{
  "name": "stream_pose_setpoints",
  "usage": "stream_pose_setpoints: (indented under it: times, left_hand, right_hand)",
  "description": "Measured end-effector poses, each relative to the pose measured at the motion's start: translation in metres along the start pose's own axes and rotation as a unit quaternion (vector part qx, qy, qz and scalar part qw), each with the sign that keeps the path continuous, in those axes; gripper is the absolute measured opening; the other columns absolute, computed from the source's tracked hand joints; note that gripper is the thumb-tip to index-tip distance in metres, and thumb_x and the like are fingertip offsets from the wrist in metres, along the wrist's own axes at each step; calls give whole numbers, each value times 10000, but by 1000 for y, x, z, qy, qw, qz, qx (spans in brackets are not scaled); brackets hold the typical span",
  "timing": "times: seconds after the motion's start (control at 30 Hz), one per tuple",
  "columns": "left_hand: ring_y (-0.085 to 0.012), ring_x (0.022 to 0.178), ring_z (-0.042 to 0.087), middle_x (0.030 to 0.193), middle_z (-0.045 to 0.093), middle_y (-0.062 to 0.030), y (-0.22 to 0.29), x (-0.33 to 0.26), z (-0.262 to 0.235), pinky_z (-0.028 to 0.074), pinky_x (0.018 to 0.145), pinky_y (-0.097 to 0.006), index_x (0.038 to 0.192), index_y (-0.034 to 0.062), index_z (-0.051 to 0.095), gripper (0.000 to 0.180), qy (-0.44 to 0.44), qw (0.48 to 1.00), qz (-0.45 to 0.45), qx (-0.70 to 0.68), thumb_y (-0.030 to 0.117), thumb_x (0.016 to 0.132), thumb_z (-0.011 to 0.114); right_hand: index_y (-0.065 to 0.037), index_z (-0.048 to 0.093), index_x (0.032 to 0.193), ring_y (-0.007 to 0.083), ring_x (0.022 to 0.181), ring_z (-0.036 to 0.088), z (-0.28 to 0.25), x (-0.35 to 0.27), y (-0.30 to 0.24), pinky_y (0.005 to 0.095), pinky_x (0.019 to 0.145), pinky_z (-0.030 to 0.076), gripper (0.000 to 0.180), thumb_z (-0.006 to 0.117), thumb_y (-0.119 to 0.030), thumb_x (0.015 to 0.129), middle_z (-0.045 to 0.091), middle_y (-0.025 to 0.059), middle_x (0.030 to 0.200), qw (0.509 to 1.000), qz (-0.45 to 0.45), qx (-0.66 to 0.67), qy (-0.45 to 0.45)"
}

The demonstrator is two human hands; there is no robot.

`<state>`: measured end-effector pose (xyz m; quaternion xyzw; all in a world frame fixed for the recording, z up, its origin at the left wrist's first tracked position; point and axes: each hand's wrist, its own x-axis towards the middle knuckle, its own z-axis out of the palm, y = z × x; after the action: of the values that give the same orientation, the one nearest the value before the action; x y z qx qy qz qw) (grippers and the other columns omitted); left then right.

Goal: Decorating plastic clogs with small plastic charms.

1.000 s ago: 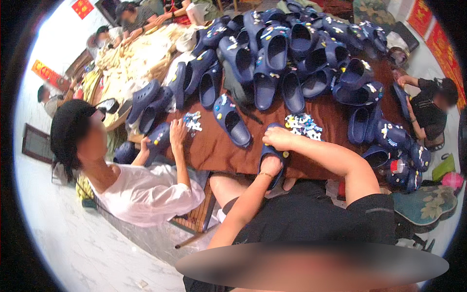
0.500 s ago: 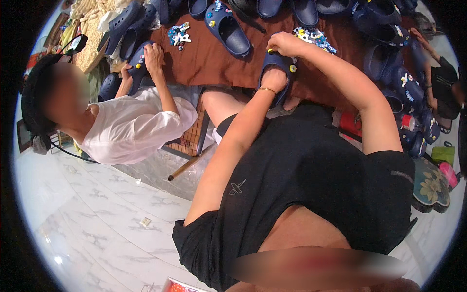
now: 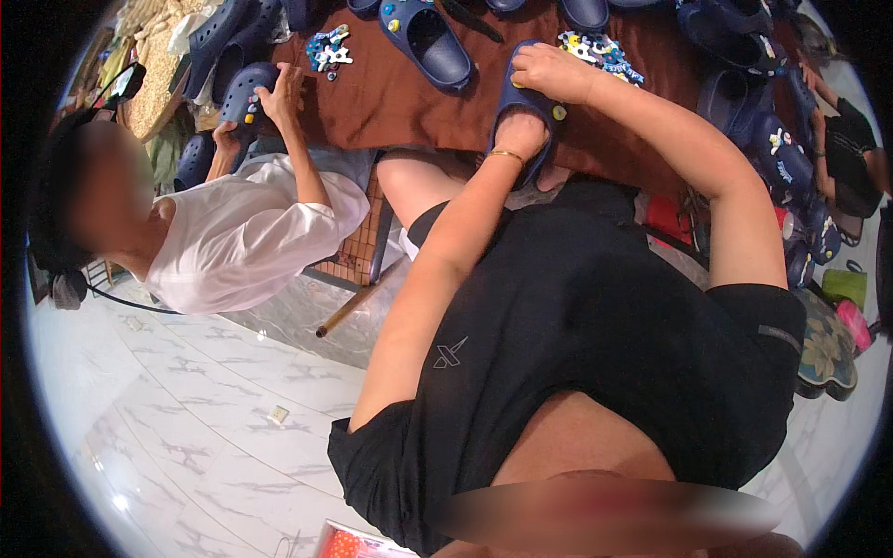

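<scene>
The right hand (image 3: 555,73) grasps the toe of a navy shoe (image 3: 505,100), fingers curled over it, and the left hand (image 3: 524,135) is sunk into its opening; whether those hidden fingers grip anything, I can't tell. The shoe is at the near edge of the brown cloth (image 3: 391,113), a yellow charm (image 3: 559,112) on its side. Toward the cloth's right lies a pile of charms (image 3: 603,58), toward its left a smaller heap (image 3: 328,48), and between them a decorated shoe (image 3: 442,67). By the cloth's left end, a co-worker (image 3: 251,228) in white holds another shoe (image 3: 240,93).
</scene>
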<state>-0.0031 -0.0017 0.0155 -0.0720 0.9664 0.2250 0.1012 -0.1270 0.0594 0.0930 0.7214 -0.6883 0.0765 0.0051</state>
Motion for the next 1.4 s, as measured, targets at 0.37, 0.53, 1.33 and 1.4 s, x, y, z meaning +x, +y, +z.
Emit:
stream_pose_setpoints:
  times: [0.37, 0.53, 1.33, 1.4]
  left_hand:
    - [-327, 721, 588, 782, 596, -203, 2, 1, -3, 465, 679, -410, 767, 19, 618, 241, 6, 1000, 28, 8, 203, 715, 471]
    - [-318, 765, 585, 845, 595, -202, -6, 3, 8, 449, 722, -408, 844, 18, 603, 252, 201, 970, 125, 51, 195, 718, 475]
    - [-318, 775, 589, 810, 604, -188, -1, 1, 4, 468, 713, -390, 734, 11, 631, 283, -52, 997, 4, 64, 267, 739, 511]
    - [-316, 766, 590, 802, 606, -182, -1, 2, 7, 470, 706, -387, 729, 11, 631, 281, -45, 996, 5, 77, 267, 740, 514]
  right_hand:
    - [-65, 591, 669, 207, 852, 496, 19, 12, -1, 310, 732, 414, 100, 513, -123, 647, 540, 40, 778, 1000, -21, -4, 8]
    - [-58, 613, 702, 222, 861, 500, 35, 27, -16, 314, 717, 427, 131, 517, -130, 648, 559, 37, 816, 998, -48, -8, -50]
    - [-52, 583, 1013, 138, 656, 576, 61, -170, 48, 241, 600, 450, 304, 575, -159, 729, 621, 81, 786, 617, 571, 421, 342]
    - [-78, 596, 991, 217, 704, 594, 54, -193, 51, 301, 664, 460, 295, 582, -166, 710, 624, 114, 799, 719, 605, 222, 258]
